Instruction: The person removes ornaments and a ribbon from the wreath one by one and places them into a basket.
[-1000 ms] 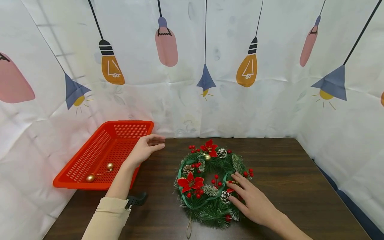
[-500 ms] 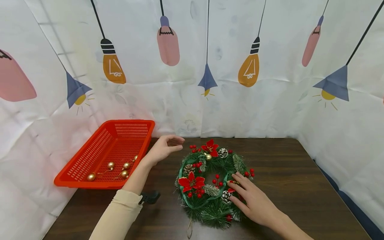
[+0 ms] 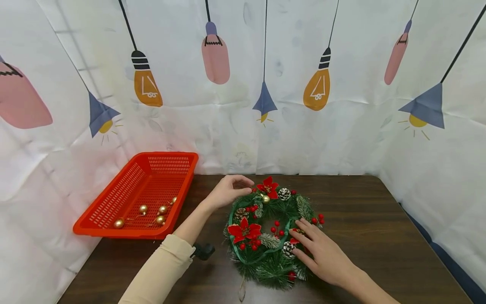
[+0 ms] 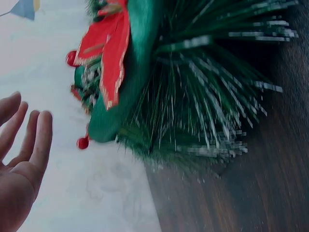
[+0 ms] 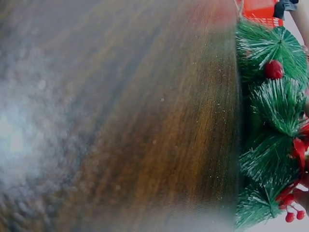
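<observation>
A green Christmas wreath (image 3: 273, 270) with red poinsettias, pinecones, red berries and a green ribbon lies on the dark wooden table. Beside its upper-left edge my left hand (image 3: 228, 193) is raised, fingers loosely bent. In the left wrist view, that hand (image 4: 24, 169) shows nothing between thumb and fingers. My right hand (image 3: 322, 255) rests on the wreath's right side with fingers spread, partly covering a red poinsettia (image 3: 294, 240). A single gold ball (image 3: 265, 199) sits among the upper greenery, near a red poinsettia (image 3: 268, 187).
To the left stands a red plastic basket (image 3: 161, 181) holding several gold balls (image 3: 119, 223) on wires. A twine loop (image 3: 241, 291) sticks out from the wreath's lower edge. Behind the table (image 3: 360, 211) hangs a white curtain (image 3: 228, 139) printed with lamps.
My left hand has moved right from the basket's edge to the wreath's upper-left side, uncovering more gold balls in the basket. The right hand stays on the wreath.
</observation>
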The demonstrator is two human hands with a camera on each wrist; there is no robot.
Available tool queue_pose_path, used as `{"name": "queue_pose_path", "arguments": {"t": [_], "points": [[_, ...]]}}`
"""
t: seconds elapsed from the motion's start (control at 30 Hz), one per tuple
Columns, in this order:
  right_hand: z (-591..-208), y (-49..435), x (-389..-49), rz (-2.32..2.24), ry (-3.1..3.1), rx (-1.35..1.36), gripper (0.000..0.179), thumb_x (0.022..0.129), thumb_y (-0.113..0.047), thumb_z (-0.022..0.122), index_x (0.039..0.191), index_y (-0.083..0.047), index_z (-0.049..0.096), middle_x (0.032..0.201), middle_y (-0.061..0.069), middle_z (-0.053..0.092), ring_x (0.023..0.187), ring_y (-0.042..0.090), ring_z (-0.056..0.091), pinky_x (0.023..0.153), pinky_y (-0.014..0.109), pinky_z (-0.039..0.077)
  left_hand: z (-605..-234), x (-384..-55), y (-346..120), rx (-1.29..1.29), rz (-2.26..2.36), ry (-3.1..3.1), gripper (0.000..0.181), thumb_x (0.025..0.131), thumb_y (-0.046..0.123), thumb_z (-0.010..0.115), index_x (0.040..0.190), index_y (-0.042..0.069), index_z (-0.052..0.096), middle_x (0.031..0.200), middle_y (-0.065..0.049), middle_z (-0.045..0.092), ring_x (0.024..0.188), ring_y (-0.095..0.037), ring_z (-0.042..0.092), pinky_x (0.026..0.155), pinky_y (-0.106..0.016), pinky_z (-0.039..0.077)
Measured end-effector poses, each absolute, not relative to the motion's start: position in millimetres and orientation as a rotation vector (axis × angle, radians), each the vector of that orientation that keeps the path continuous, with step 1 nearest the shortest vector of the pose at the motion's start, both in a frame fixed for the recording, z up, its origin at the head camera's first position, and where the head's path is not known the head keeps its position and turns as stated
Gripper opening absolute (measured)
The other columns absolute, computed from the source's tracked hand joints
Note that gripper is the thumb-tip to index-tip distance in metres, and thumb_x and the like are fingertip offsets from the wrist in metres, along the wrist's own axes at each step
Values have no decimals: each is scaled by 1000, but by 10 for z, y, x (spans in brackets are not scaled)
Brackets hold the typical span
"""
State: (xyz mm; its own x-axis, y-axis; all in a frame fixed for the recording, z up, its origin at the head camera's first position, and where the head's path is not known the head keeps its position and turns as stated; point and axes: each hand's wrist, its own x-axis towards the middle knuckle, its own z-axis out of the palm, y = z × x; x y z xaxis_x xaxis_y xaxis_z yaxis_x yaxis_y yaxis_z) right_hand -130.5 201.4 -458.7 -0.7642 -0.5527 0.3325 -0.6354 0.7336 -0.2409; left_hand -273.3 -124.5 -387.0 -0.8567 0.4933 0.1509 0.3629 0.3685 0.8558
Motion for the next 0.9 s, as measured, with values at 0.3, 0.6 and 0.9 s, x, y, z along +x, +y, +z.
{"name": "queue_pose_path", "arguments": {"t": [0.3,0.6,0.9], "points": [[-4609,2025,-1301,494,-2712,934,52,104,-44,60,144,-12,61,155,14,46,147,34,36,111,55,39,-3921,-2750,-965,850,1493,2511,28,99,20,71,123,4,72,118,-8,71,105,-19,66,89,-39,55],[-4621,2025,-1319,511,-2713,929,52,104,-44,60,144,-12,61,156,13,46,147,34,36,111,56,39,-3976,-2781,-783,804,1463,2467,24,98,12,72,119,2,73,113,-8,72,100,-20,67,86,-35,56],[-4636,2013,-1319,515,-2717,920,52,103,-43,61,144,-11,61,156,14,45,147,35,36,109,56,41,-4097,-2826,-741,802,1326,2562,24,96,11,74,118,2,74,117,-8,70,102,-19,67,87,-34,56]]}}
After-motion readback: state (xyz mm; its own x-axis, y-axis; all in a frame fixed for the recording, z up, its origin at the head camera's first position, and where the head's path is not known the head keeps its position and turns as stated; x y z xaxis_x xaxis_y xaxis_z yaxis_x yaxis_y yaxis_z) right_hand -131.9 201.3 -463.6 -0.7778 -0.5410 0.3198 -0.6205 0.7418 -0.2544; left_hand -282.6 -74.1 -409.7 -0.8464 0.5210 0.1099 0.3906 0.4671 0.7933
